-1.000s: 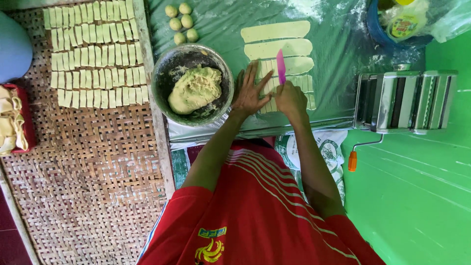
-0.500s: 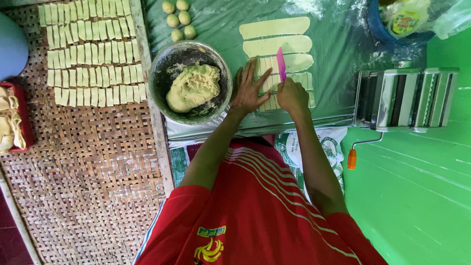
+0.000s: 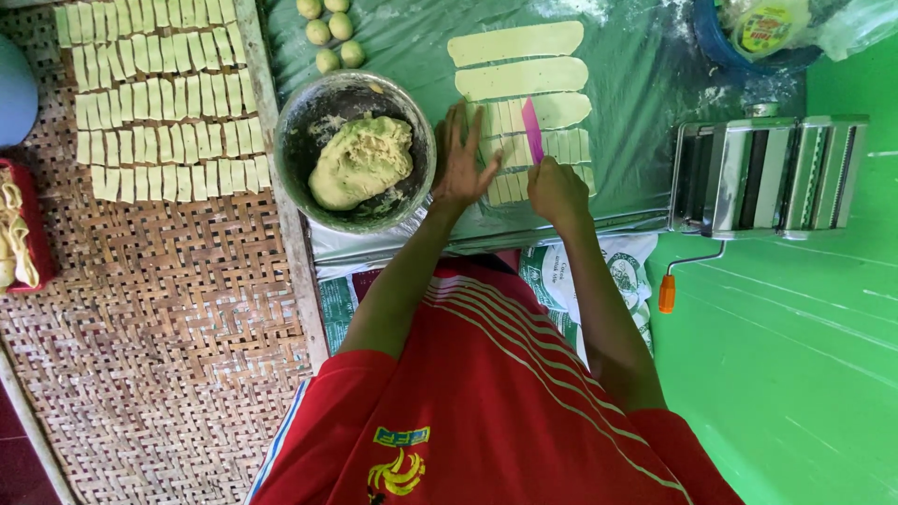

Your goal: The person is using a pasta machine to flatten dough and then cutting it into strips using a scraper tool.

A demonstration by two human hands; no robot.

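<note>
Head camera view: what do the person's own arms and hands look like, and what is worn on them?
Both arms are bare from the short sleeves down. The left hand and right hand wear no gloves; no rings or watch are visible. The red short-sleeved shirt has thin white diagonal stripes and a yellow chest emblem.

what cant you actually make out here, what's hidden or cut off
Head view, the only one:
- Dough strips being cut: the left hand and right hand cover their near ends, so the count of cut pieces is unclear.
- Pink cutter: its grip is hidden inside the right hand.
- Blue tub: cut off by the top edge.
- Red tray: cut off by the left edge.
- Metal bowl: the dough lump hides its bottom.
</note>
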